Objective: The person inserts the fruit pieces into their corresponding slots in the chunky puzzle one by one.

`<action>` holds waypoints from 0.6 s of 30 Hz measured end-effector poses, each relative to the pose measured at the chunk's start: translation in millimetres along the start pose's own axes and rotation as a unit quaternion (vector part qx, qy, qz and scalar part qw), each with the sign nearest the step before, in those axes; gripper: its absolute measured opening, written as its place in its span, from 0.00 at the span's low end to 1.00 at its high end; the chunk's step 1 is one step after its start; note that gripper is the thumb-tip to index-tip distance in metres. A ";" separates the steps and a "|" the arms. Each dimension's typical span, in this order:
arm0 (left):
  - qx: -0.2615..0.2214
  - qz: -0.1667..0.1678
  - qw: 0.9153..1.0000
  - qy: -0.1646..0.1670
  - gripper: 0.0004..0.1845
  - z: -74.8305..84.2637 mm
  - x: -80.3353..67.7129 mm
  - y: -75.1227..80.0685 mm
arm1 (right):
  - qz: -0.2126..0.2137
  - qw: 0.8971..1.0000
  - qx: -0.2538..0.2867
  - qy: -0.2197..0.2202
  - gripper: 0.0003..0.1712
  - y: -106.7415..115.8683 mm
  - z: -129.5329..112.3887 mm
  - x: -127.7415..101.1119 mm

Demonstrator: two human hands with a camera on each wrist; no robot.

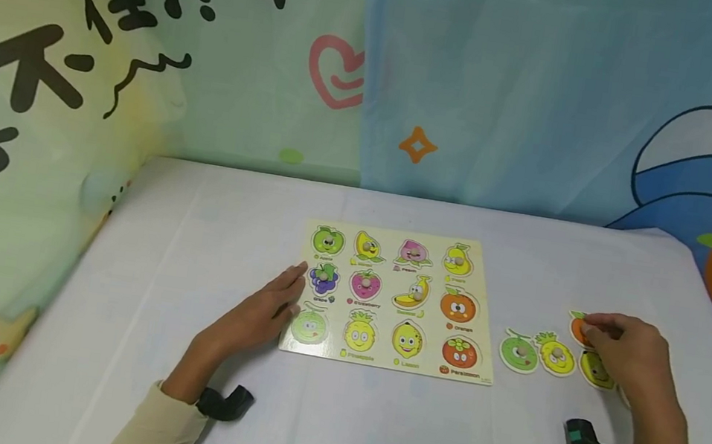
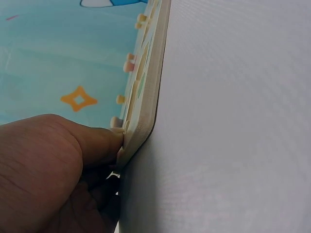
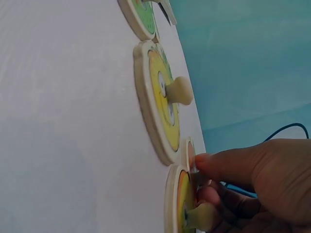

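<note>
Four loose fruit pieces lie on the bench right of the board (image 1: 395, 298); the right hand (image 1: 632, 356) pinches the orange piece (image 1: 578, 328) by its edge, beside the lemon piece (image 1: 595, 370). Such a thin grip could slip, or nudge neighbours. The left hand (image 1: 263, 315), fingers straight, presses the board's edge; easing off might let it slide

Left hand (image 1: 259, 314) lies flat, fingers (image 1: 291, 285) straight and stretched forward. Right hand (image 1: 632, 356) hovers low, fingers (image 1: 598, 330) curled in a pinch, both forearms angled inward.
</note>
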State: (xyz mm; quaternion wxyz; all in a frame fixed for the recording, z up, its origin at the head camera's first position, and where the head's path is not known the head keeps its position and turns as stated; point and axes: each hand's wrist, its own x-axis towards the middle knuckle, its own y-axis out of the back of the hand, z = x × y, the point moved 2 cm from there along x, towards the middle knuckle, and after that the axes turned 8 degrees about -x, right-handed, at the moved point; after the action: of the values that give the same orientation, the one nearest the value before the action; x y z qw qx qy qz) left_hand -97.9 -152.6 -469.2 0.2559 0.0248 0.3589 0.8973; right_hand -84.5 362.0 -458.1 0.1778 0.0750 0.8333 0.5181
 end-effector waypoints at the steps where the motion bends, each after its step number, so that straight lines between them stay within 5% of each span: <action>1: 0.001 0.000 1.000 -0.003 0.29 0.5 -0.1 0.1 | -0.001 1.000 -0.006 -0.003 0.21 0.8 -0.7 -0.3; 10: 0.005 -0.002 1.000 -0.004 0.29 1.7 0.8 0.0 | -0.001 0.999 -0.011 -0.034 0.23 1.3 -3.0 -1.9; 18: 0.008 -0.002 1.000 -0.003 0.29 3.8 -0.5 1.4 | 0.048 0.997 0.044 0.030 0.22 -6.5 -14.9 -3.3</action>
State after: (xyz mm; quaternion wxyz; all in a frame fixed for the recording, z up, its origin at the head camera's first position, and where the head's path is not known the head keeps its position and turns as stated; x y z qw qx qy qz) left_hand -97.2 -151.3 -465.4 0.2589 0.0285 0.3653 0.8937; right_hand -86.7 345.5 -457.2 0.1239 0.1072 0.8557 0.4909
